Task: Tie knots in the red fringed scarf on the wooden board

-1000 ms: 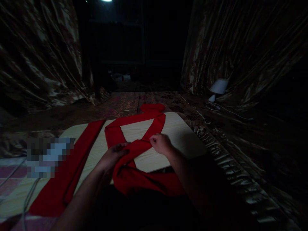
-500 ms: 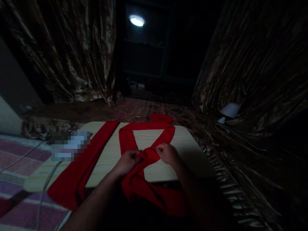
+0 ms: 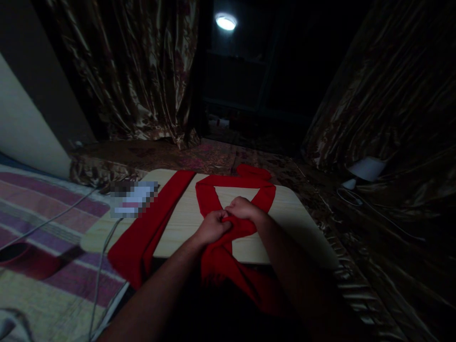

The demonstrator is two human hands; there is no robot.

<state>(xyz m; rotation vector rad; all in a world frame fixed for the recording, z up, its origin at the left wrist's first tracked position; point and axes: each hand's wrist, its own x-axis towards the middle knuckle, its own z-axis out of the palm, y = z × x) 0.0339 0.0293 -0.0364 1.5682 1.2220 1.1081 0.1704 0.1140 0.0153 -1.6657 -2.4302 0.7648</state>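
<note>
A long red scarf (image 3: 233, 181) lies in a loop on a light wooden table (image 3: 178, 228). Its strips cross near the front edge, and a fringed end hangs down there. At the crossing, my left hand (image 3: 215, 227) is closed on the scarf, thumb on top. My right hand (image 3: 245, 209) pinches the cloth just beyond, its fingers close against the left hand. The exact grip of the fingertips is hard to see in the dim light. Another wide red strip (image 3: 153, 223) runs across the table's left side and over the front edge; whether it joins the loop cannot be told.
A blurred-out device (image 3: 133, 199) with a cable (image 3: 103, 256) rests at the table's left. A red round container (image 3: 28, 259) stands on the striped cloth (image 3: 85, 285). To the right is a small white lamp (image 3: 366, 168) with a cord. Patterned curtains (image 3: 149, 71) hang behind.
My right hand has moved left, closer to my left hand, over the scarf's crossing. The view has turned a little left, shifting everything rightward.
</note>
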